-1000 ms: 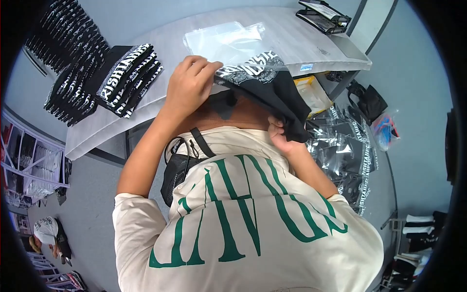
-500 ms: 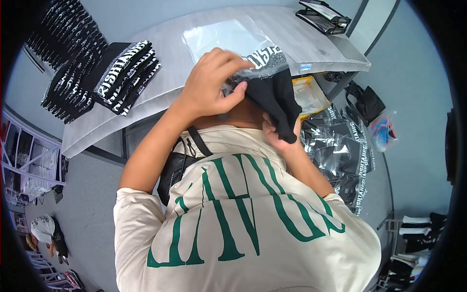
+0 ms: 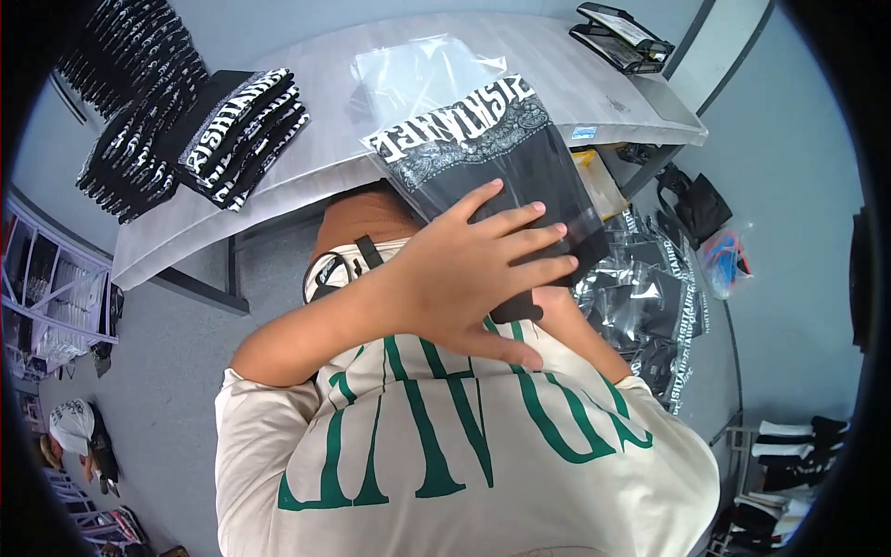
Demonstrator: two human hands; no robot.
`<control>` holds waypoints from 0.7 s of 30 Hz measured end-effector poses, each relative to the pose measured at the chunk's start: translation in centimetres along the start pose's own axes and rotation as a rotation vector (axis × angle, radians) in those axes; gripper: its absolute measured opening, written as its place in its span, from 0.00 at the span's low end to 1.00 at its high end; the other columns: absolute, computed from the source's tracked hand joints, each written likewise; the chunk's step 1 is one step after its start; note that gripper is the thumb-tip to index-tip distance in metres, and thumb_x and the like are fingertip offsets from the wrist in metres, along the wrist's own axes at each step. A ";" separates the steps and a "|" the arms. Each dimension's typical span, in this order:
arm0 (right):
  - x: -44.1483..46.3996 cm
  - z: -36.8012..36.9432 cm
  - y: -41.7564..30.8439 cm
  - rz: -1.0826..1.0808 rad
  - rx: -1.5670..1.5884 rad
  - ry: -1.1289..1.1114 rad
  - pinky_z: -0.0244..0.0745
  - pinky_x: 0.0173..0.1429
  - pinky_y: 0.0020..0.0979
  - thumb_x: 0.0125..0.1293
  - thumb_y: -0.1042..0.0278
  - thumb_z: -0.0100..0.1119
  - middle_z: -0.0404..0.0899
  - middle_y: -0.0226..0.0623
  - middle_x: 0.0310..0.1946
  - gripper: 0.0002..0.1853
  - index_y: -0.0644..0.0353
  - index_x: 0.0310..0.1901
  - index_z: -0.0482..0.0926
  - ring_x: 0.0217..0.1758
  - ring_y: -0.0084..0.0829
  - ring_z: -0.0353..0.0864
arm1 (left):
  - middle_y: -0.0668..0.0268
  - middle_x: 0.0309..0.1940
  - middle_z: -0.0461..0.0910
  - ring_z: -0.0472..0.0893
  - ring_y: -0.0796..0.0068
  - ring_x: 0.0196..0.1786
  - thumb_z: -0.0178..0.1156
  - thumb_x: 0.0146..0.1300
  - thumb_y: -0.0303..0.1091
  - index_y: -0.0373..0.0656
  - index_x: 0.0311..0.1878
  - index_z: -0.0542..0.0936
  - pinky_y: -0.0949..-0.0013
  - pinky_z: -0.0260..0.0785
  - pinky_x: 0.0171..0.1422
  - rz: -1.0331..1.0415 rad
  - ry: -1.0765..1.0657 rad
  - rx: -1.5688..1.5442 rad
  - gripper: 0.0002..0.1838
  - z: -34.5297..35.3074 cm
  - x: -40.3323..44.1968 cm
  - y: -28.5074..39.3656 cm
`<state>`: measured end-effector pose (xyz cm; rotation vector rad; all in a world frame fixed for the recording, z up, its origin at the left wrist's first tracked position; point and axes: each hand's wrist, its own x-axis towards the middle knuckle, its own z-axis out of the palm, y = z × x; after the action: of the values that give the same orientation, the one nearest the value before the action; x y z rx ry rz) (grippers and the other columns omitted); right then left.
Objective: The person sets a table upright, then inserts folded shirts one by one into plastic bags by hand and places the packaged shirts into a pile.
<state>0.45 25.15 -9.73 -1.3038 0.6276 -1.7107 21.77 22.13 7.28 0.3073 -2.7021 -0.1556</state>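
Observation:
A folded black garment [image 3: 483, 158] with white block lettering and a grey paisley band lies slanted over the table's front edge and my lap. Clear plastic shows around its edges, so it appears to be in a bag. My left hand [image 3: 455, 265] rests flat across its lower part, fingers spread and thumb apart. Underneath the near end, my right hand [image 3: 554, 306] grips the garment; its fingers are mostly hidden. Just beyond lie clear plastic bags [image 3: 418, 74] on the grey table [image 3: 316, 139].
Folded black garments [image 3: 237, 135] are stacked at the table's left. A black letter tray [image 3: 622, 39] stands back right. Bagged garments [image 3: 640, 306] pile up at my right, near a black bag [image 3: 696, 204]. Shelves [image 3: 60, 297] and a bent-over person [image 3: 83, 436] are far left.
The garment has gone from bent and bunched to spread flat, its lettering fully showing. My left hand has moved down and right from the lettered end onto the black part, fingers now spread.

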 end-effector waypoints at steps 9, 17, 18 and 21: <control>-5.5 -6.1 -2.4 0.032 -0.330 0.045 0.71 0.61 0.36 0.69 0.57 0.53 0.76 0.47 0.56 0.29 0.63 0.68 0.66 0.54 0.38 0.78 | 0.55 0.68 0.67 0.66 0.63 0.71 0.58 0.69 0.46 0.36 0.67 0.68 0.58 0.55 0.75 -0.713 1.212 -1.268 0.30 3.0 -3.8 -0.2; -7.0 -10.3 -5.0 0.061 -0.666 0.058 0.73 0.56 0.33 0.69 0.56 0.52 0.80 0.49 0.51 0.28 0.65 0.65 0.68 0.48 0.38 0.80 | 0.52 0.53 0.81 0.83 0.64 0.54 0.49 0.71 0.38 0.30 0.61 0.74 0.63 0.74 0.61 -0.628 0.649 -2.014 0.23 1.8 -6.1 -0.1; -7.4 -10.3 -5.3 0.068 -0.710 0.061 0.73 0.55 0.33 0.69 0.56 0.52 0.80 0.50 0.50 0.27 0.65 0.65 0.69 0.47 0.38 0.80 | 0.52 0.54 0.81 0.83 0.63 0.54 0.48 0.71 0.36 0.29 0.61 0.73 0.64 0.74 0.61 -0.589 0.599 -1.984 0.23 2.0 -6.3 -0.1; -2.4 -4.1 -10.6 0.224 0.303 0.047 0.73 0.56 0.33 0.71 0.42 0.38 0.78 0.52 0.53 0.34 0.69 0.62 0.69 0.50 0.38 0.79 | 0.50 0.50 0.82 0.84 0.62 0.50 0.55 0.61 0.34 0.30 0.58 0.74 0.63 0.75 0.60 -0.700 0.540 -1.943 0.24 2.3 -5.1 -0.3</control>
<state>-6.77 32.06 -3.75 -0.9471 0.4979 -1.5833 25.44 23.22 3.14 0.4559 -0.8801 -2.1274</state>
